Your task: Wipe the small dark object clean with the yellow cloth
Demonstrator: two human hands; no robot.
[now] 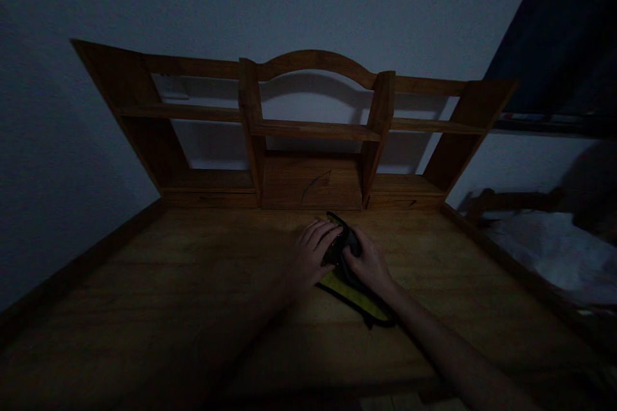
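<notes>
Near the middle of the wooden desk lies a flat yellow-green piece with a black edge (373,308), which looks like an opened zip case or pouch; a small dark tab sticks out at its near edge. Over it is a dark, glossy object (332,253), too dim to name for certain. My left hand (313,247) curls over this object from the left, fingers bent and thumb below. My right hand (369,263) grips its dark right part, thumb on top. Both hands are close together, and their fingers hide much of the object.
A wooden shelf unit (315,131) with an arched top and small drawers stands along the back of the desk (193,282). Raised rims run along the desk's sides. White cloth (554,257) lies beyond the right edge. The room is very dim.
</notes>
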